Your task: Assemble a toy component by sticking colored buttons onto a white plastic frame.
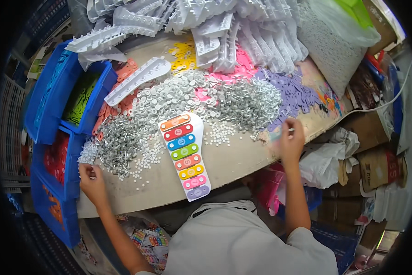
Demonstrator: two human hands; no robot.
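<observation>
A toy xylophone [185, 156] lies in front of me on the table, its white base carrying a column of coloured keys from orange at the far end to purple at the near end. White round pieces show at the ends of most keys. My left hand [92, 183] is at the table's left side, fingers curled together beside a small heap of pale pieces [87, 152]; what they hold, if anything, is hidden. On the right, my right hand [292, 141] is raised near the table edge, thumb and finger pinched on a small whitish piece [291, 130].
Heaps of metal pins [119, 142], white washers [169, 94] and purple keys [293, 91] cover the table [242, 158]. Blue bins [70, 162] line the left edge. White xylophone bases [261, 36] are stacked at the back, beside a bulging plastic bag [334, 46].
</observation>
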